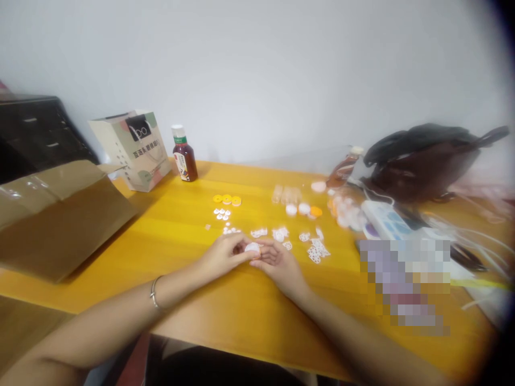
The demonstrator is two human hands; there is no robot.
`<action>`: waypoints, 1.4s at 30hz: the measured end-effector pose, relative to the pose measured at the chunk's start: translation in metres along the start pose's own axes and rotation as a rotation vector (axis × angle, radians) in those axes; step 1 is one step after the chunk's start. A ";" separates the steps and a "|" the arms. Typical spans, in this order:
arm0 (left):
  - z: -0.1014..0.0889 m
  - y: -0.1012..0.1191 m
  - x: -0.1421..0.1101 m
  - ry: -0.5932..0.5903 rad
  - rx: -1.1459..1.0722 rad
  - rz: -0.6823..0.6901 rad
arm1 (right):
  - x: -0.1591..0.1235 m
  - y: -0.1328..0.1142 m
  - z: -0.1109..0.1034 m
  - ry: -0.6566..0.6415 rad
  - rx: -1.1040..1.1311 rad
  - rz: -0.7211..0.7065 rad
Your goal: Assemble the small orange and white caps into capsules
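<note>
A brown cardboard box (pixel 72 214) sits at the near left of a yellow wooden table (pixel 193 316). Behind it, far left, is a black boxy object (pixel 36 128). Next, toward the far edge, stands a pale patterned paper bag (pixel 140 155), then an upright bottle of dark red liquid with a white cap (pixel 185 155).

Three yellow round discs (pixel 227 199) lie in a row, with small white round pieces (pixel 222 214) nearer. At the near centre, the left hand (pixel 231 251), below a silver bracelet (pixel 153 292), has thumb and fingers clamped on a small white round piece with an orange edge (pixel 252 248). The right hand (pixel 277 262) meets it from the right, fingers curved; whether they grip the piece, I cannot tell.

Just beyond and rightward lie white openwork flat pieces (pixel 317 250). Farther back are short beige cylinders (pixel 286 194), two white discs (pixel 298 209) and an orange disc (pixel 315 212). Right of these is a blurred orange-and-white heap (pixel 346 210); at far right, a dark soft bag (pixel 426 161).
</note>
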State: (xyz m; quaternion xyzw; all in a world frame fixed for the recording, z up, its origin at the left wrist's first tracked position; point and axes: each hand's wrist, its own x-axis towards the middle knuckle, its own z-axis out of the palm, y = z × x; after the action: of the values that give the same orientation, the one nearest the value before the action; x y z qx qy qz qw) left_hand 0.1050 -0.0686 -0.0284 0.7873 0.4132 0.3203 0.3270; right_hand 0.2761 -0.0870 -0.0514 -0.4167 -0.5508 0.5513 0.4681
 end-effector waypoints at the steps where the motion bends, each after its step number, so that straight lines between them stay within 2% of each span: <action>1: -0.001 0.000 0.000 -0.021 0.003 0.008 | 0.000 -0.001 0.000 0.011 0.002 0.013; 8: -0.018 0.004 0.001 -0.209 0.054 0.095 | 0.000 -0.007 0.000 0.024 0.011 0.073; 15: -0.021 0.010 -0.001 -0.227 0.117 0.164 | -0.002 -0.007 0.002 -0.032 0.038 0.093; 22: -0.015 0.006 -0.001 -0.164 0.133 0.167 | -0.003 -0.009 -0.002 -0.123 0.039 0.061; 26: -0.015 0.008 -0.002 -0.156 0.146 0.171 | -0.002 -0.013 -0.008 -0.207 -0.041 0.047; 28: -0.014 0.009 -0.003 -0.150 0.173 0.184 | 0.000 -0.017 -0.013 -0.187 -0.126 0.004; 30: -0.013 0.008 -0.003 -0.152 0.214 0.196 | 0.006 -0.025 -0.024 -0.091 -0.249 -0.043; 32: -0.011 0.006 -0.004 -0.167 0.254 0.209 | 0.014 -0.035 -0.041 0.081 -0.407 -0.104; 34: -0.010 0.004 -0.004 -0.187 0.288 0.221 | 0.023 -0.046 -0.065 0.283 -0.610 -0.171; 36: -0.009 0.003 -0.004 -0.192 0.312 0.234 | 0.031 -0.055 -0.092 0.453 -0.797 -0.156; 39: -0.008 0.000 -0.003 -0.187 0.319 0.248 | 0.037 -0.057 -0.126 0.462 -1.093 0.015; 42: -0.008 -0.001 -0.003 -0.202 0.307 0.271 | 0.038 -0.045 -0.141 0.420 -1.259 0.186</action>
State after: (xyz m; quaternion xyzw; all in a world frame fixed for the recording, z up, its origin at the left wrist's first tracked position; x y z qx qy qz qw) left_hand 0.0969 -0.0688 -0.0250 0.9041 0.3127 0.2145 0.1971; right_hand 0.4084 -0.0211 -0.0105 -0.7545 -0.6263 0.0700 0.1833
